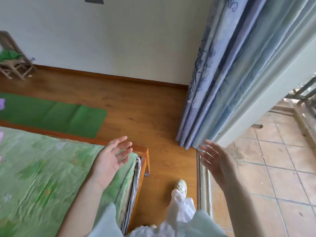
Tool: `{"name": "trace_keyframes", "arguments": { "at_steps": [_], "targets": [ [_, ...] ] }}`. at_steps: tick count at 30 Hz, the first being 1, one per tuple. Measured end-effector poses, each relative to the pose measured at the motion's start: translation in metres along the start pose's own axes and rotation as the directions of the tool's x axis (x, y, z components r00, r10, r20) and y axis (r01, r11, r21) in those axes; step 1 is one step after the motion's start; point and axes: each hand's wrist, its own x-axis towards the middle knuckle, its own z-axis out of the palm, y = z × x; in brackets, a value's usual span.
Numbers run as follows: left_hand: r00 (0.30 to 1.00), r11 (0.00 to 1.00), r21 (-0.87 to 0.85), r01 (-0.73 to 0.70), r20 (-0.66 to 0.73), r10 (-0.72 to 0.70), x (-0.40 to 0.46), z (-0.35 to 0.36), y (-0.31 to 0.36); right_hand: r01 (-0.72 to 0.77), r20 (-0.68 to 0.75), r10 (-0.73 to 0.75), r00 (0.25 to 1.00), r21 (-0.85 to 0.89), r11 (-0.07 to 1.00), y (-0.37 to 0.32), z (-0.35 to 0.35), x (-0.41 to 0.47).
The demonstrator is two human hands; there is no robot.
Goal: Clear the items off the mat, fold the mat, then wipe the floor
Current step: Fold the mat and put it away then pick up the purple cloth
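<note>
Both held up empty, fingers spread and relaxed: left hand (pixel 112 158) above the corner of the bed (pixel 42 171) with its green sheet, right hand (pixel 213 161) just beside the hem of the blue curtain (pixel 222 82). Well apart from both, to the left and farther off — green mat (pixel 56 115), flat on the wooden floor (pixel 145 108) beyond the bed frame, a purple item (pixel 2 103) at its left edge, cut by the frame. Down below, between the arms — a light shoe (pixel 180 185) on the boards
</note>
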Motion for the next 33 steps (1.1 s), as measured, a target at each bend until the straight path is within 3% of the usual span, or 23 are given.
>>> {"name": "trace_keyframes", "arguments": {
  "at_steps": [16, 24, 28, 33],
  "targets": [
    [0.942, 0.976, -0.117, -0.182, -0.306, 0.139, 0.196, 0.119, 0.041, -0.024, 0.263, 0.120, 0.957, -0.341, 0.940, -0.148, 0.099, 0.258],
    [0.829, 0.972, -0.141, -0.186, -0.554, 0.078, 0.249, 0.112, 0.059, -0.083, 0.335, 0.219, 0.916, -0.378, 0.922, -0.164, 0.164, 0.346],
    [0.795, 0.966, -0.160, -0.203, -0.603, 0.067, 0.294, 0.094, 0.083, -0.118, 0.327, 0.276, 0.904, -0.430, 0.895, -0.156, 0.207, 0.397],
    [0.753, 0.954, -0.102, -0.282, -0.640, 0.154, 0.362, 0.070, 0.138, -0.092, 0.377, 0.307, 0.874, -0.491, 0.866, -0.153, 0.285, 0.466]
  ]
}}
